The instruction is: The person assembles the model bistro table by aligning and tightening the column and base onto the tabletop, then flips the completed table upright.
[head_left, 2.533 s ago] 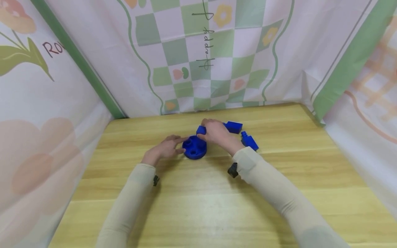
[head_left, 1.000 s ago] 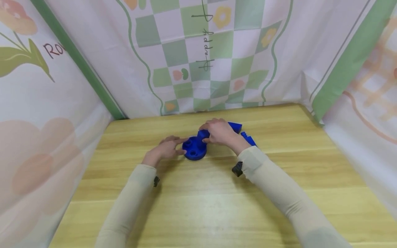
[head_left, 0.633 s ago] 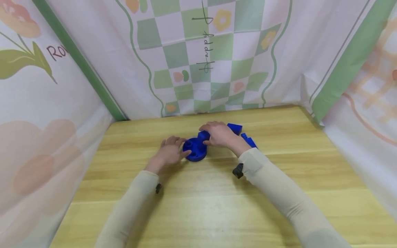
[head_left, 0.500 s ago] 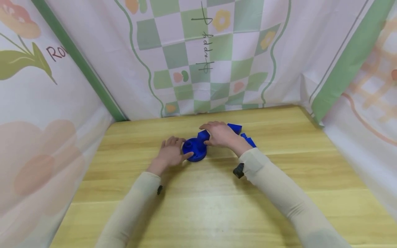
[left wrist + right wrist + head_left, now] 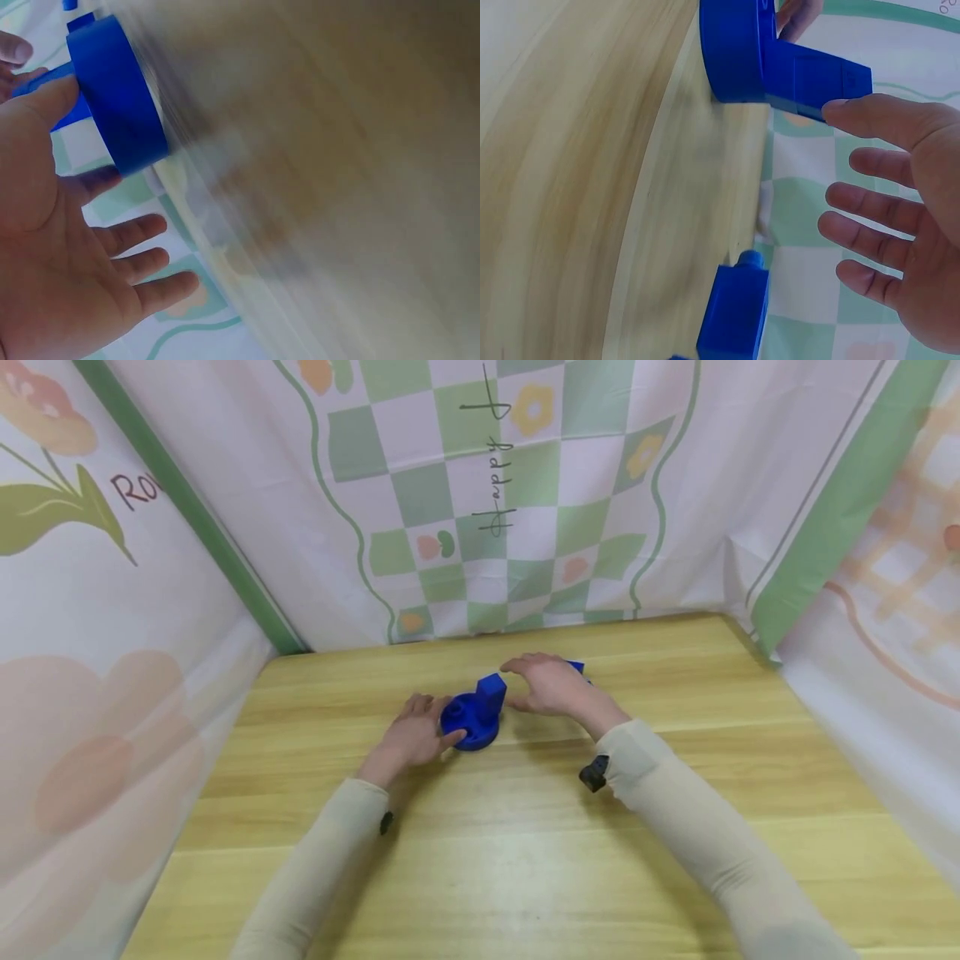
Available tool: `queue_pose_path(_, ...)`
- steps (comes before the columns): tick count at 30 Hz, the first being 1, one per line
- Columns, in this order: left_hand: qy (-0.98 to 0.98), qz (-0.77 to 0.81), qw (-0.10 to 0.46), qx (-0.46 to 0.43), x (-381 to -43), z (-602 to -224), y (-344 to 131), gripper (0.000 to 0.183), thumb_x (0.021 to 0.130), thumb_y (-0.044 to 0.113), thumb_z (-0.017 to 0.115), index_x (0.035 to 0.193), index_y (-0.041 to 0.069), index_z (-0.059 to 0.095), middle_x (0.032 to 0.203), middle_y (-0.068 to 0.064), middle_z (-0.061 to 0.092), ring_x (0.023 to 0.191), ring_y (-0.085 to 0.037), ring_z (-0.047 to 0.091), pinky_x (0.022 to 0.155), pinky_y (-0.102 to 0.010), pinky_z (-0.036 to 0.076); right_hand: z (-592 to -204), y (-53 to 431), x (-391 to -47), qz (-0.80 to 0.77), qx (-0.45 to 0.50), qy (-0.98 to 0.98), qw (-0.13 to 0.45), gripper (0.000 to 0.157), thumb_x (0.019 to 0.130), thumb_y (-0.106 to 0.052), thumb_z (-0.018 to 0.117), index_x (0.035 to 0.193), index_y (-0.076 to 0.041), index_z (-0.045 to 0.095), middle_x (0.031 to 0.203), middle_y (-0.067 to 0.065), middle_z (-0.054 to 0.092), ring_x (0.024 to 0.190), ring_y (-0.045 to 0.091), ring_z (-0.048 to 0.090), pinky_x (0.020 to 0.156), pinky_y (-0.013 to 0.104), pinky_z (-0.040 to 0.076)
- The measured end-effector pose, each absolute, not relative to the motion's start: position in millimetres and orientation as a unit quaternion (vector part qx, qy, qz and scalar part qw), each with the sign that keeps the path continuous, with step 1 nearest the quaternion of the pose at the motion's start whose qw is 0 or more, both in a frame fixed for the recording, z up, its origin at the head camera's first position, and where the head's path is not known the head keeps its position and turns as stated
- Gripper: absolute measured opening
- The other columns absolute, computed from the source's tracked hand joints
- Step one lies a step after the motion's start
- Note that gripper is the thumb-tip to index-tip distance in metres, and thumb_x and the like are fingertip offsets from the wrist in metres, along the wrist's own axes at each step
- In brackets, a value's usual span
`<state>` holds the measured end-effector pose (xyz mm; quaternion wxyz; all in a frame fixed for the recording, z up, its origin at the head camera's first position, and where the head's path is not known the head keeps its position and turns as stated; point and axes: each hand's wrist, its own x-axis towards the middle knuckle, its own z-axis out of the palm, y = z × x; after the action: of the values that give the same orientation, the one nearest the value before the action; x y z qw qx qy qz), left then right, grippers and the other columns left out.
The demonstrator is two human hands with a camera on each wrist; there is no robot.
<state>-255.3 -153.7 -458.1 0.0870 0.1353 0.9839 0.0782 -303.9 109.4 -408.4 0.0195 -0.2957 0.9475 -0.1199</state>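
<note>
A round blue base [image 5: 480, 740] with holes in its top lies on the table. One blue rectangular block [image 5: 491, 693] stands upright on its right side. My left hand [image 5: 408, 739] holds the base at its left edge, thumb on the top rim and index finger at the side; the other fingers are spread in the left wrist view. Right of the upright block is my right hand [image 5: 555, 685], fingers apart and holding nothing. In the right wrist view its thumb tip overlaps the block's end. Another blue block [image 5: 733, 311] with a round peg lies beyond this hand.
The wooden table [image 5: 480, 860] ends at a checkered cloth [image 5: 525, 535] hanging behind it, with printed cloths at both sides. Behind the right hand, a corner of a blue block [image 5: 576, 667] shows; the right hand and wrist mostly hide the loose pieces there.
My right hand brought the block down onto the base, then let go and drew back to the right. My left thumb moved from the base's side onto its top rim.
</note>
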Motion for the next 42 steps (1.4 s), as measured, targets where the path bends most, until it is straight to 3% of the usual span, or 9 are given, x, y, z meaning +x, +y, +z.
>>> queue_pose_path(4,0.985,0.094,0.089,0.113,-253,-458,-149,0.081,0.095,0.068,0.046,0.156,0.018,0.029,0.16,-0.016,0.03,0.152,-0.036,0.022,0.109,-0.055,0.045,-410,118,-305,-0.122,-0.295,0.947,0.011,0.06,0.087,-0.033,0.074,0.14,-0.013,0.056,0.141,0.016,0.059,0.131,0.038,0.054,0.107,0.056,0.044)
queue_pose_path(12,0.983,0.102,0.105,0.114,-252,-453,-148,0.081,0.096,0.065,0.047,0.158,0.016,0.028,0.164,-0.017,0.023,0.155,-0.037,0.013,0.117,-0.055,0.035,-409,136,-305,-0.128,-0.283,0.95,0.012,0.059,0.089,-0.034,0.072,0.141,-0.011,0.054,0.137,0.016,0.061,0.13,0.039,0.054,0.108,0.056,0.043)
queue_pose_path(20,0.987,0.087,0.078,0.114,-249,-456,-144,0.085,0.094,0.069,0.047,0.156,0.013,0.032,0.163,-0.019,0.025,0.154,-0.038,0.016,0.114,-0.056,0.039,-410,149,-303,-0.129,-0.27,0.954,0.013,0.058,0.091,-0.035,0.069,0.141,-0.009,0.054,0.142,0.02,0.057,0.133,0.041,0.051,0.109,0.056,0.042)
queue_pose_path(30,0.986,0.072,0.104,0.112,-251,-452,-147,0.084,0.095,0.071,0.042,0.159,0.019,0.025,0.165,-0.021,0.02,0.155,-0.041,0.008,0.123,-0.058,0.02,-406,159,-301,-0.129,-0.257,0.958,0.022,0.059,0.093,-0.033,0.067,0.144,-0.007,0.051,0.143,0.021,0.056,0.133,0.041,0.051,0.111,0.056,0.041)
queue_pose_path(34,0.986,0.06,0.109,0.109,-250,-453,-148,0.083,0.096,0.071,0.039,0.16,0.021,0.022,0.165,-0.019,0.019,0.155,-0.04,0.006,0.123,-0.059,0.019,-405,164,-299,-0.127,-0.255,0.958,0.024,0.059,0.094,-0.033,0.066,0.144,-0.006,0.051,0.143,0.022,0.055,0.134,0.042,0.05,0.111,0.057,0.04)
queue_pose_path(42,0.988,0.09,0.087,0.092,-248,-454,-146,0.088,0.092,0.073,0.045,0.156,0.014,0.029,0.163,-0.021,0.023,0.155,-0.04,0.008,0.122,-0.061,0.021,-406,172,-295,-0.117,-0.236,0.964,0.031,0.057,0.095,-0.035,0.066,0.143,-0.008,0.053,0.143,0.021,0.055,0.135,0.043,0.048,0.112,0.057,0.039)
